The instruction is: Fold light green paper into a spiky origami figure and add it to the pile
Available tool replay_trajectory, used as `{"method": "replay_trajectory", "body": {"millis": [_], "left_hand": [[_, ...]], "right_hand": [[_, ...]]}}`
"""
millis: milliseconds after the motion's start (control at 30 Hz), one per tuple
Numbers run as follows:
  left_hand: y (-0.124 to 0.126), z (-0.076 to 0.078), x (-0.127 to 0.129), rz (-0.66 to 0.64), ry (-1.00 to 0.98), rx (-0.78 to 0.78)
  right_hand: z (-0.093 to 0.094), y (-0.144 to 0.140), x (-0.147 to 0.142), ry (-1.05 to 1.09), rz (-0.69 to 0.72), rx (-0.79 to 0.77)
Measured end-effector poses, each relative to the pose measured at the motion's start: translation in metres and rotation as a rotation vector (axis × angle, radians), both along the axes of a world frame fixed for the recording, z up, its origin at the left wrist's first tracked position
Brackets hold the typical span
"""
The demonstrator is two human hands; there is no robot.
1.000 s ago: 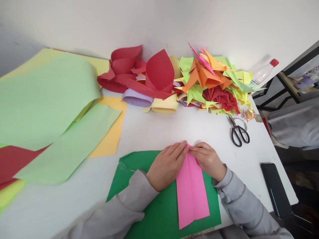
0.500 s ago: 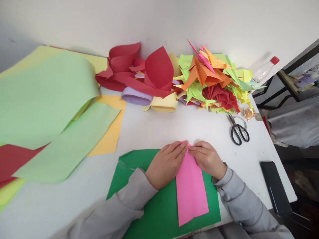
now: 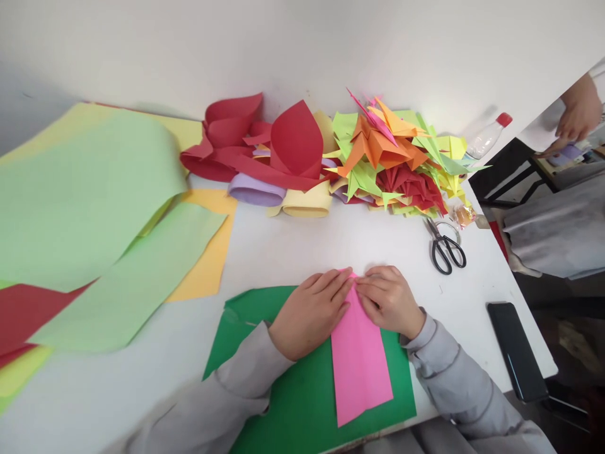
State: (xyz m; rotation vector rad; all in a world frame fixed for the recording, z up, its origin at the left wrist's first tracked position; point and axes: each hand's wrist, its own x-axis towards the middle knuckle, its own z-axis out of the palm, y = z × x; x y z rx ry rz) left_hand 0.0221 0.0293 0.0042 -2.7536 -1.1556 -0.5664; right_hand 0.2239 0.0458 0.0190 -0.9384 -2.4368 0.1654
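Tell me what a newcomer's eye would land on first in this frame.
Probably the pink paper at centre front, lying on a green sheet, with the left hand and right hand pressing its far end. Next, the bright heap of folded paper shapes against the far wall.

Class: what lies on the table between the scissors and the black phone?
Nothing: the head view shows bare white table between the scissors and the phone.

White table (image 3: 293, 252) carries paper sheets (image 3: 89, 208) (scissors (image 3: 444, 247), phone (image 3: 516, 350) too).
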Motion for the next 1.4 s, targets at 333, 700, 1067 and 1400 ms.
{"method": "replay_trajectory", "body": {"millis": [333, 700, 1067, 1400], "left_hand": [[0.007, 0.001, -0.015, -0.107, 0.010, -0.116], [0.009, 0.002, -0.012, -0.121, -0.031, -0.122], [0.010, 0.000, -0.013, -0.111, -0.033, -0.089], [0.010, -0.006, -0.008, -0.054, -0.061, -0.032]], "right_hand": [[-0.003, 0.000, 0.000, 0.019, -0.008, -0.023], [0.009, -0.002, -0.004, -0.180, -0.007, 0.066], [0.012, -0.016, 0.018, -0.118, -0.055, 0.082], [0.005, 0.005, -0.008, -0.097, -0.348, -0.217]]}}
